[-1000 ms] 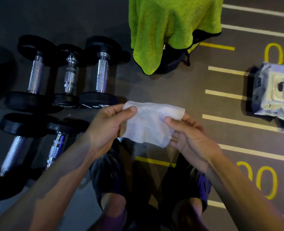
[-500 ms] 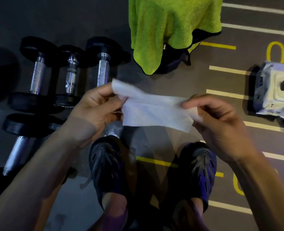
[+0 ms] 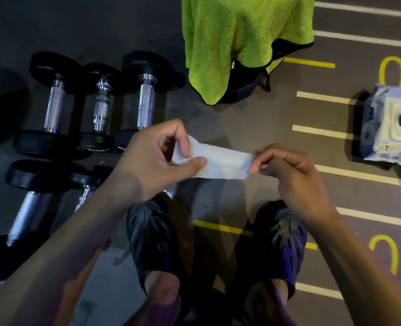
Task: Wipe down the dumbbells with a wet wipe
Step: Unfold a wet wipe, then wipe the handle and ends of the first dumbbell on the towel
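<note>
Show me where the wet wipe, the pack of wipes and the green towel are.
wet wipe (image 3: 220, 162), head view, middle of the sheet stretched between both hands
pack of wipes (image 3: 392, 128), head view, top face near the opening
green towel (image 3: 230, 38), head view, centre of the draped cloth

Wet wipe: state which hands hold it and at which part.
Both hands hold the wet wipe, stretched between them above the floor: the left hand pinches its left end, the right hand its right end.
</note>
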Demonstrator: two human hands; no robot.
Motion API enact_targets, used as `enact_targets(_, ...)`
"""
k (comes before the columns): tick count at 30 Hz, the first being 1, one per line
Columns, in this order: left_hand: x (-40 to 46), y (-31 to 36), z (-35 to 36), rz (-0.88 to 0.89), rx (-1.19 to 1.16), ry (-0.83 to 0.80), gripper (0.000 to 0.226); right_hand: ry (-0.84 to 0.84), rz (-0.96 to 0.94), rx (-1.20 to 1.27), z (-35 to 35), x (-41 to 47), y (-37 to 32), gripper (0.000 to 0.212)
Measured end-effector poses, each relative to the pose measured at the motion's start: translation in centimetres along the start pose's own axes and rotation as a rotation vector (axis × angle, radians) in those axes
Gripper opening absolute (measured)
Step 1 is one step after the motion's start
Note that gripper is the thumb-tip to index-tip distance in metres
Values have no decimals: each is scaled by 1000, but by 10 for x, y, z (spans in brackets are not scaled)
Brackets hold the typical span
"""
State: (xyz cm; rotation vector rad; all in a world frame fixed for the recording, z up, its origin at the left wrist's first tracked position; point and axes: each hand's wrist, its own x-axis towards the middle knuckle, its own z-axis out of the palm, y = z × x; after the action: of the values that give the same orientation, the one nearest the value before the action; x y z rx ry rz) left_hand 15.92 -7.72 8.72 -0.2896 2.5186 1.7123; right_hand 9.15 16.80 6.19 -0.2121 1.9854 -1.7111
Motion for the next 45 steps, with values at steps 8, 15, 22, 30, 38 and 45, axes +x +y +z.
enact_targets(8, 7, 7, 4, 1, 31, -410, 31, -537, 18, -87, 21, 19, -9, 42)
enact_targets(15, 9, -5, 4, -229, -310, -34, 51, -338, 165, 81, 27, 19, 0, 3)
enact_targets(22, 1, -16, 25, -669, -842, -64, 63, -159, 298, 348, 31, 20, -4, 12)
enact_targets(30, 2, -30, 26, -297, -348, 25, 40, 9, 207, 176, 35, 27, 2, 34)
enact_targets(38, 14, -35, 17, -101, 157, 50, 21, -88, 77, -314, 36, 42, 0, 28)
enact_targets(45, 30, -33, -2, -157, 16, 10, 8, -245, 140, -57, 36, 66, 3, 17)
